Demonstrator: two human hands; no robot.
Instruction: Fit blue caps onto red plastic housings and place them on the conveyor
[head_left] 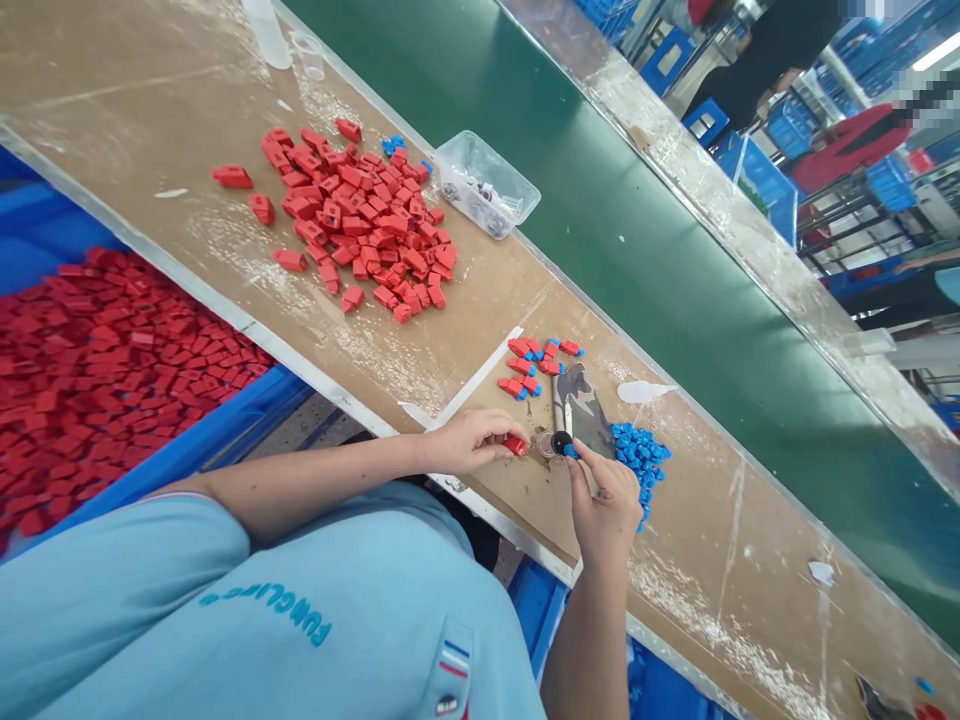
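Small red plastic block [515, 446] sat lower centre of frame, pinched in left hand [469, 441]. Right hand [606, 505] pressed a small blue plastic cap [571, 452] by the black round fixture [562, 442]. I judged the cap could slip and roll into the blue cap pile [639, 455]. One clear plastic tub [486, 184]; roughly eight assembled pieces [534, 362]; red heap [364, 225] beyond counting.

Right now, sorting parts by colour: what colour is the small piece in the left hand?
Red; the small piece in the left hand shows clearly in the head view.

— What's the room like from your feed?
— I see a worn brown workbench [135, 90], a green conveyor belt [675, 260] beside it, and blue crates [765, 180] stacked behind.
— Lighting?
— I make out a bright ceiling strip light [937, 50], upper right.
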